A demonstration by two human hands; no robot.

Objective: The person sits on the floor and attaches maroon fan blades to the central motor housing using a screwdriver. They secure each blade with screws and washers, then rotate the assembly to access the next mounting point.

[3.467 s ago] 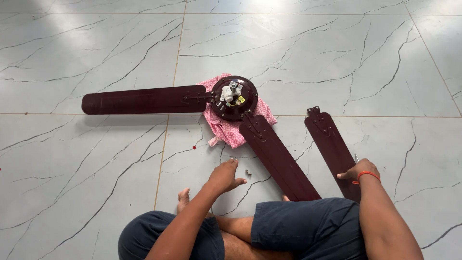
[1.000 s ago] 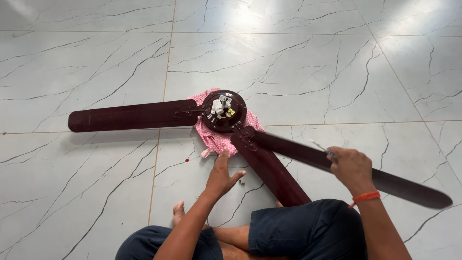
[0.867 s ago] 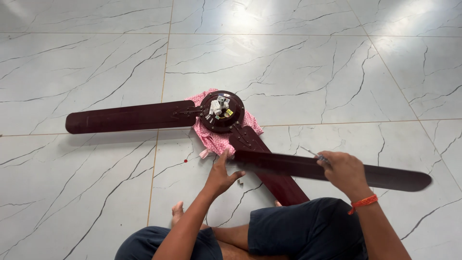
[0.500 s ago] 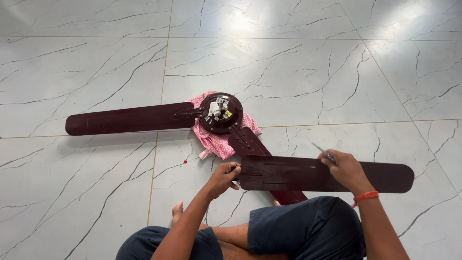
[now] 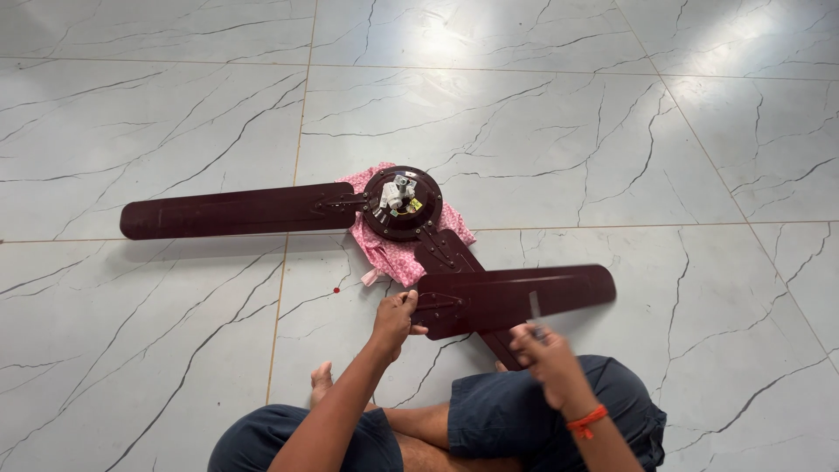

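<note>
A dark maroon ceiling fan lies on the tiled floor, its round motor (image 5: 402, 203) resting on a pink cloth (image 5: 393, 258). One blade (image 5: 236, 211) stretches left from the motor. Another blade (image 5: 447, 253) runs toward me. A loose third blade (image 5: 524, 297) lies across that one, roughly level. My left hand (image 5: 393, 319) grips the loose blade's metal bracket end. My right hand (image 5: 546, 354) is at the blade's near edge, closed on a thin metal tool (image 5: 534, 308) that points up over the blade.
I sit cross-legged on the floor; my knees in dark blue shorts (image 5: 524, 419) and a bare foot (image 5: 322, 380) fill the bottom edge. A tiny red object (image 5: 336, 289) lies on the tile left of the pink cloth. White marble-patterned tiles surround the fan.
The loose blade was lifted from the floor at my right and swung left across the near blade. My left hand took its bracket end. My right hand slid off its middle.
</note>
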